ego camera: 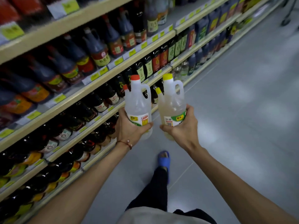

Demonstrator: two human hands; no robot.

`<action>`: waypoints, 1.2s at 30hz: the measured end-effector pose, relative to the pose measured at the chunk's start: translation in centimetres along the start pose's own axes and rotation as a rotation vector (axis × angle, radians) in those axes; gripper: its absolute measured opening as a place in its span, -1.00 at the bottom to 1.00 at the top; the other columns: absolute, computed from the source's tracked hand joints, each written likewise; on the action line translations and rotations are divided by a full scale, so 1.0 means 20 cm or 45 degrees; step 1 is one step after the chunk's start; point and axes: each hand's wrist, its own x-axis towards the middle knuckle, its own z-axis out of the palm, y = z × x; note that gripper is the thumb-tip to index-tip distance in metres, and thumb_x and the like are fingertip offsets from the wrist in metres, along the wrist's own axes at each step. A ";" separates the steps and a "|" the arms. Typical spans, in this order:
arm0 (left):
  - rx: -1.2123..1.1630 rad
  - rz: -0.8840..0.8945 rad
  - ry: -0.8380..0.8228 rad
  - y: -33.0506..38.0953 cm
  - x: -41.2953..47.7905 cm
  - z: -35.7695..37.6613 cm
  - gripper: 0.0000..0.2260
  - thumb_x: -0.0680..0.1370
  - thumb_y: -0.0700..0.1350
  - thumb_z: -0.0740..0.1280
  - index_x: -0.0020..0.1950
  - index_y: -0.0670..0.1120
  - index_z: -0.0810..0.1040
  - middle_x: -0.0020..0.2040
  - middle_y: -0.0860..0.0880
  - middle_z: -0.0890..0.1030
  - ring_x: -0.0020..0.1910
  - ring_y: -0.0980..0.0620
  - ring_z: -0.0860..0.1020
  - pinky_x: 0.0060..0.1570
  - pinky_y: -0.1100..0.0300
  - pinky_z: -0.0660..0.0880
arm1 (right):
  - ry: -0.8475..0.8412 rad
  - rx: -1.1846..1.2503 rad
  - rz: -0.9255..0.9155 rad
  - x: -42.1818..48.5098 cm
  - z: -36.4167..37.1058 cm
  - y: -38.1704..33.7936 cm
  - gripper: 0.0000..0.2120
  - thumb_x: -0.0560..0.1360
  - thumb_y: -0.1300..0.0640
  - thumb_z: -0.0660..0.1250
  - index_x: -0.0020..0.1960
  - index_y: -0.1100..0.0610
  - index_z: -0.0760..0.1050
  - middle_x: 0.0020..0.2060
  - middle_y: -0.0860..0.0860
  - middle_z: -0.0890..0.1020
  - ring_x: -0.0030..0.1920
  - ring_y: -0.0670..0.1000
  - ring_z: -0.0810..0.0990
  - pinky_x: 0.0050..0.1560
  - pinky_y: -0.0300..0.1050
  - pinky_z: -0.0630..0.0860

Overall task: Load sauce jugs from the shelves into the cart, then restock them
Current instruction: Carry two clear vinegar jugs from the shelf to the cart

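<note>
1. The shelves fill the view from 7 o'clock round to 1 o'clock, packed with dark sauce bottles; a few clear bottles stand far down a lower shelf near 1 o'clock
2. The floor of the aisle takes the right half; at the top right corner, about 1 o'clock, a wheel and metal leg show, perhaps the cart, though too little of it is in view to tell
3. Progress, as a judgement: the job is in mid course, with jugs in hand and in transit; whether they are bound for the cart or for restocking cannot be told
4. The left hand holds two clear jugs with red caps at the middle of the view, caps pointing to 12 o'clock
5. The right hand holds two yellowish jugs with yellow caps, just beside the others at their 3 o'clock
6. The fingers of the left hand are closed round the lower bodies of its jugs, thumb over the label; the right fingers wrap the other pair likewise, so the jugs rise above both grips
</note>
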 end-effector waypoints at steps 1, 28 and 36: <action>0.002 0.016 -0.013 0.05 0.08 0.07 -0.21 0.08 0.19 0.66 0.13 0.05 0.31 0.05 0.05 0.61 -0.02 -0.02 0.62 -0.11 0.02 0.58 | 0.022 0.012 0.010 0.10 -0.03 0.01 -0.19 0.13 0.11 0.72 0.23 -0.05 0.33 0.03 -0.13 0.63 -0.04 -0.15 0.66 -0.07 -0.08 0.65; -0.036 -0.168 0.251 1.53 1.28 1.85 -0.22 0.06 0.15 0.63 0.16 0.12 0.32 0.07 0.06 0.62 0.01 -0.02 0.61 -0.04 0.04 0.59 | -0.236 -0.007 -0.149 2.46 -1.32 0.27 -0.16 0.14 0.13 0.75 0.27 0.05 0.36 0.01 -0.24 0.57 -0.02 -0.33 0.59 -0.16 -0.41 0.55; -0.046 -0.323 0.384 1.66 1.47 1.99 -0.19 -0.01 0.31 0.51 0.17 0.09 0.39 0.03 0.14 0.60 0.01 0.01 0.60 -0.04 0.06 0.58 | -0.415 -0.006 -0.159 2.96 -1.31 0.23 -0.17 0.13 0.10 0.76 0.26 0.04 0.37 0.02 -0.15 0.63 -0.07 -0.27 0.63 -0.19 -0.43 0.52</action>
